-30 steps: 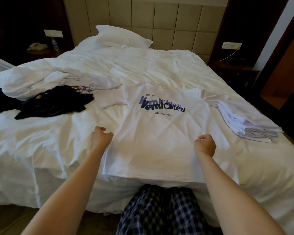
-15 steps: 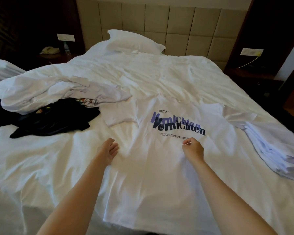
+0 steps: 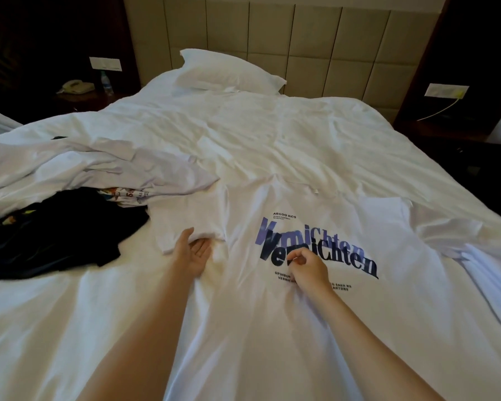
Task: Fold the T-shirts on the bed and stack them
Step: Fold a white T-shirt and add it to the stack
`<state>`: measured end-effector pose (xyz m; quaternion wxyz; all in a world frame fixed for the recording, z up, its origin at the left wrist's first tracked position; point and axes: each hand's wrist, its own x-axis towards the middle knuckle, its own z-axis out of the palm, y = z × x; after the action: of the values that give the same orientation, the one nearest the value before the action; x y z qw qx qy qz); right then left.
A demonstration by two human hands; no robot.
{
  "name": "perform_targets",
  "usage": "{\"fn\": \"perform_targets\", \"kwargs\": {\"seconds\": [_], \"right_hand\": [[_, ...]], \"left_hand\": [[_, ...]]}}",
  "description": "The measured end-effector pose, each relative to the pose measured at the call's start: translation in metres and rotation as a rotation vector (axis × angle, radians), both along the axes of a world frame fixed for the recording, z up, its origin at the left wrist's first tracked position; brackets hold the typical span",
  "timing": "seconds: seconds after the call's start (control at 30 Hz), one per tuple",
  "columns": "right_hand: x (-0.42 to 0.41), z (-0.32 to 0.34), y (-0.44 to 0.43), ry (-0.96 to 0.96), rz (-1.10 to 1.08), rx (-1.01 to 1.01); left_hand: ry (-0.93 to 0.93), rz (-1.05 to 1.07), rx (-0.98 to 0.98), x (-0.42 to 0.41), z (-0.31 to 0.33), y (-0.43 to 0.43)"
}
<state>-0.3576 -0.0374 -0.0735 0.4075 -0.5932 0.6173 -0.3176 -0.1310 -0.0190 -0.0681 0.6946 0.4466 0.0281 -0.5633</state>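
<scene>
A white T-shirt [image 3: 243, 328] with blue and black lettering lies spread flat, print up, on the bed [image 3: 301, 134]. My left hand [image 3: 193, 253] rests open, palm up, at the shirt's left armpit, just below its left sleeve [image 3: 185, 224]. My right hand [image 3: 308, 270] sits on the lettering with its fingers curled, pinching the fabric. A stack of folded white shirts [image 3: 492, 279] lies at the right edge, partly out of view. On the left lie a pile of loose white shirts [image 3: 104, 172] and a crumpled black shirt [image 3: 55, 235].
A white pillow [image 3: 229, 70] leans at the padded headboard. A nightstand with a phone [image 3: 75, 86] and a bottle stands at the back left. Another nightstand with a wall socket [image 3: 446, 91] is at the back right. Rumpled white bedding covers the far half.
Both hands have moved up the shirt from its bottom hem to chest height. The left hand has opened beside the sleeve. The camera has moved forward over the bed.
</scene>
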Motion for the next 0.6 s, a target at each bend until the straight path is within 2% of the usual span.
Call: {"fn": "perform_targets", "kwargs": {"seconds": [0.13,0.23,0.37,0.5,0.6], "right_hand": [[-0.002,-0.002,-0.021,-0.072,0.023,0.044],[-0.005,0.004,-0.034,-0.030,0.065,0.019],[-0.012,0.020,-0.050,-0.116,0.036,0.047],[-0.028,0.045,-0.061,-0.299,0.015,0.107],[-0.046,0.058,-0.068,-0.576,-0.037,0.186]], "left_hand": [[0.042,0.103,-0.029,0.004,0.005,-0.032],[-0.094,0.133,-0.071,0.000,0.025,-0.051],[-0.668,-0.019,0.054,-0.022,0.072,-0.069],[-1.090,-0.274,-0.004,-0.077,0.121,-0.077],[-1.380,-0.487,-0.153,-0.131,0.129,-0.080]]}}
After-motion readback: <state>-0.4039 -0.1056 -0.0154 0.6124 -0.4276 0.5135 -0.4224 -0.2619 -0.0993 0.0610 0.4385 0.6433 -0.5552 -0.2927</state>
